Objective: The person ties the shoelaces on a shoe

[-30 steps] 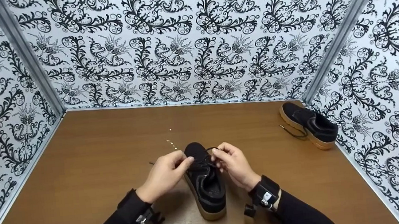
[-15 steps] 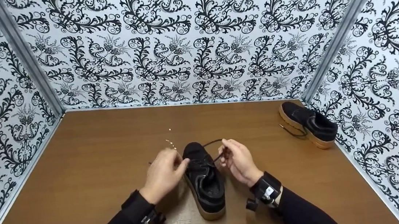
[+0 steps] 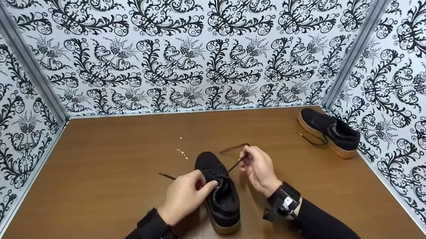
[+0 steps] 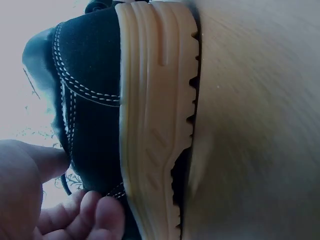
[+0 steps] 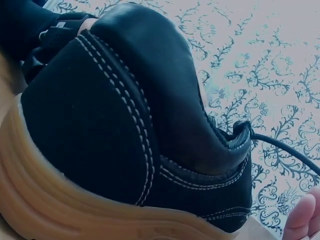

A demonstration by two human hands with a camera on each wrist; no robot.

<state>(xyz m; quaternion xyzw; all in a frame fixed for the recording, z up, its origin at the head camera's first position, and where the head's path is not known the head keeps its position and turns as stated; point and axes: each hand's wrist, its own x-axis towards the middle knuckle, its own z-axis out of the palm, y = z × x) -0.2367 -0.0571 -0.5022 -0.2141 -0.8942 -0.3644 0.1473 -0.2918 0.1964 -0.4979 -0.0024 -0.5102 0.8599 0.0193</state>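
A black lace-up shoe (image 3: 225,216) with a gum-coloured sole stands upright on the table, toe pointing away from me. My left hand (image 3: 185,196) holds its left side near the lacing, thumb over the tongue area and fingers bent along the upper (image 4: 95,140). To the right of the shoe, my right hand (image 3: 258,167) pinches the black shoelace (image 3: 236,165) between thumb and fingers. That lace runs taut from the eyelets, and its free end trails beyond the fingers. In the right wrist view the lace (image 5: 285,147) leaves the shoe's top toward my fingertips (image 5: 300,215).
The matching shoe (image 3: 331,133) lies at the far right by the wall, one lace end loose on the brown table (image 3: 115,164). Small white specks (image 3: 183,153) dot the wood beyond the toe. Patterned panels (image 3: 191,59) enclose the table's back and sides.
My right hand has moved right and slightly up, drawing the lace out from the shoe. My left hand has come back toward me along the shoe, thumb now over the tongue area.
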